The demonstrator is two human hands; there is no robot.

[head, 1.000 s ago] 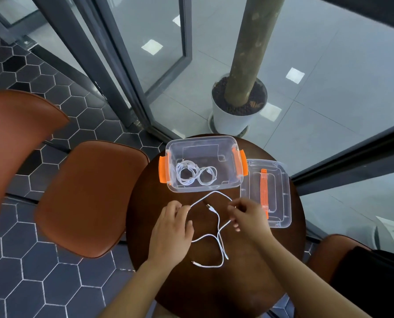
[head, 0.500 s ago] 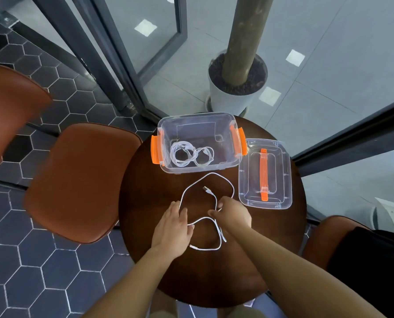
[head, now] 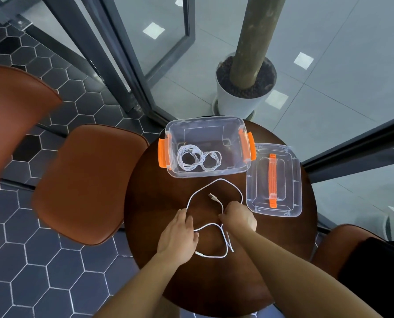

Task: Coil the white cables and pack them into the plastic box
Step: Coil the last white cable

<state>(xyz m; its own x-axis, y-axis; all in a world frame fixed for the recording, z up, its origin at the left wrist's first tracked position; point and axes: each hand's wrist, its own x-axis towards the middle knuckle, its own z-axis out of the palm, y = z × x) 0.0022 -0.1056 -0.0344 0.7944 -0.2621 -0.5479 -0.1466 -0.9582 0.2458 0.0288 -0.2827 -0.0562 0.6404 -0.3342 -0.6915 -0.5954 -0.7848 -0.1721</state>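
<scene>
White cable (head: 222, 179): loose on the round table (head: 145, 203), about mid-table, in front of the box (head: 205, 175) and not touching it. It lies in an uneven figure whose long axis runs from the near edge toward the far edge.

Far part: a wide loop, its top pointing at the box. It spans from the left hand (head: 180, 235) to the right hand (head: 238, 216). One plug end lies inside this loop, pointing far-left, with its lead running back to the right fingertips.

Near part: a smaller loop between the two wrists, closer to the near edge. A second plug end lies beside the left wrist; a further strand tip lies just by the right forearm.

Left hand: back up, fingers together and nearly straight, laid over the cable. The cable comes out at the fingertips and again at the thumb side. Whether the thumb pinches it underneath, cannot tell.

Right hand: fingers curled, tips pinching the cable where the far loop and the plug lead meet.

Box: clear, orange latches, open, at the far edge. Two coiled cables (head: 201, 160) lie side by side in its near-left part, touching.

Lid (head: 258, 180): clear, orange handle, flat at the right edge, just beside the box.
</scene>
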